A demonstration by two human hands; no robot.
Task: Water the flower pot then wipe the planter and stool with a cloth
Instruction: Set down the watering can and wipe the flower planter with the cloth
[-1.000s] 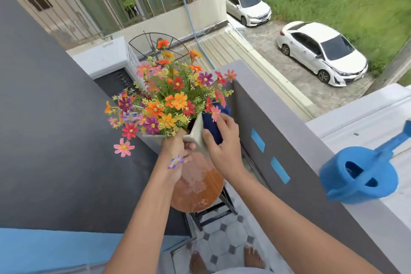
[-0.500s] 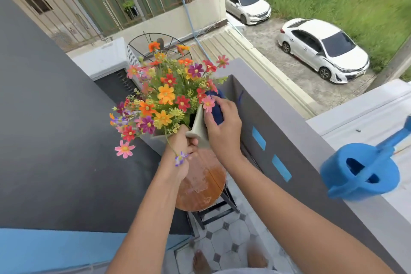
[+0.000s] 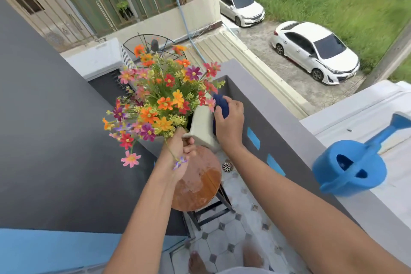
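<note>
A pale grey planter (image 3: 203,128) full of orange, red and purple flowers (image 3: 164,98) is tilted and held above a round wooden stool (image 3: 200,182) whose top is wet. My left hand (image 3: 180,151) grips the planter's near lower corner. My right hand (image 3: 229,120) presses a dark blue cloth (image 3: 221,104) against the planter's right side. A blue watering can (image 3: 353,167) stands on the wall ledge to the right, untouched.
A grey balcony wall (image 3: 278,104) with blue patches runs along the right, a dark wall (image 3: 44,129) along the left. The tiled floor (image 3: 224,240) has a drain (image 3: 227,165) beside the stool. My bare feet show at the bottom. Cars are parked far below.
The right hand with the cloth has slid along the planter's right side. The planter has tipped a little more to the left.
</note>
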